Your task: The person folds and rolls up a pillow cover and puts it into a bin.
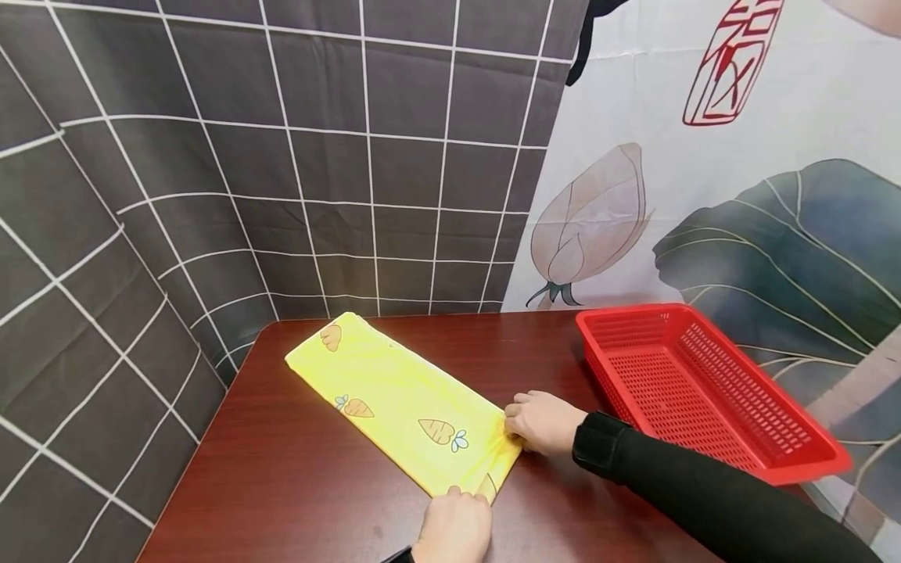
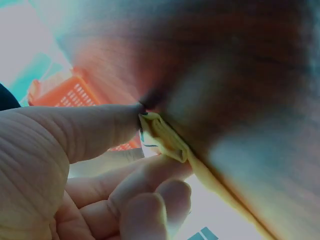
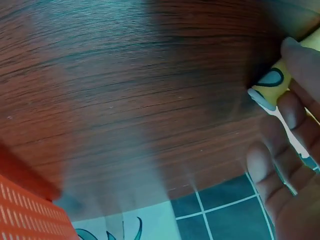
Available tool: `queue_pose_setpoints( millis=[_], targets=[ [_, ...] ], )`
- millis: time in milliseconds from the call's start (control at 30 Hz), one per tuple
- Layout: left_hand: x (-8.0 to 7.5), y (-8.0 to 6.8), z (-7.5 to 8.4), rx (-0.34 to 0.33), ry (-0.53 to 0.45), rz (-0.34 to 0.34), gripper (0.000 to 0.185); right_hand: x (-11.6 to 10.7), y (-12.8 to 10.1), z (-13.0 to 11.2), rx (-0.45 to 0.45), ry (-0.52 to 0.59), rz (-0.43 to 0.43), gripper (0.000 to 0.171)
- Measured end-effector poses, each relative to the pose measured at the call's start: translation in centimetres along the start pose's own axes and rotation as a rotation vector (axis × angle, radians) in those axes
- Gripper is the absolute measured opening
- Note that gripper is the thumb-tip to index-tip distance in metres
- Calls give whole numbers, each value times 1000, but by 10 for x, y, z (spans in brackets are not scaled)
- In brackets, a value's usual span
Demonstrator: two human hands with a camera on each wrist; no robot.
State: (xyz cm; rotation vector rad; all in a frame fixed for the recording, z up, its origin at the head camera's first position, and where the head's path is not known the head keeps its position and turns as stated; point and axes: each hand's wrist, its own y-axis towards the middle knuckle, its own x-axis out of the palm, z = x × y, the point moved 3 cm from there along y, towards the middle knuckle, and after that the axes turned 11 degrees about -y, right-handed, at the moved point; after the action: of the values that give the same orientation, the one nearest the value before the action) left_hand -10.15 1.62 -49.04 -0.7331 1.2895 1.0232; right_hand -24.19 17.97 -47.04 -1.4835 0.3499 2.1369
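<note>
A yellow cloth [image 1: 394, 391] printed with carrots lies folded into a long strip, slanting across the brown table. Its near end is turned over a little, between the two hands. My left hand [image 1: 456, 525] pinches the near corner; in the left wrist view the thumb and fingers grip the layered edge of the cloth [image 2: 165, 137]. At the right corner of that same end, my right hand [image 1: 543, 422] pinches the fabric. The right wrist view shows its thumb and forefinger on the yellow corner [image 3: 275, 82].
To the right, a red plastic basket [image 1: 704, 391] with perforated walls stands close to the right forearm. Behind the table [image 1: 281, 469] hang a dark grid-patterned curtain [image 1: 408, 172] and a white sheet with a lotus print [image 1: 591, 219].
</note>
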Motion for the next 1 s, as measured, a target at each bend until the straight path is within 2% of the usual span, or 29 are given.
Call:
queue_pose_setpoints(
  millis=[233,333,467,567,700,800,1000],
  targets=[
    [-1,-1,0,51,70,93,21,0,-2,-9,-92,-179,128,13],
    [-2,-1,-1,52,67,90,22,2,-1,-14,-118,-264,158,14],
    [-2,-1,-1,49,51,43,20,3,0,-17,-119,-327,159,14],
    [-2,0,-1,47,42,28,19,2,3,-16,-111,-321,132,14],
    [-2,-1,0,41,46,49,18,-3,10,-13,-97,-289,42,15],
    [-2,-2,0,21,47,55,15,-4,17,-11,-91,-274,-20,14],
    [-1,-1,0,-42,-6,49,8,-6,35,-8,-61,-242,-85,10]
  ],
)
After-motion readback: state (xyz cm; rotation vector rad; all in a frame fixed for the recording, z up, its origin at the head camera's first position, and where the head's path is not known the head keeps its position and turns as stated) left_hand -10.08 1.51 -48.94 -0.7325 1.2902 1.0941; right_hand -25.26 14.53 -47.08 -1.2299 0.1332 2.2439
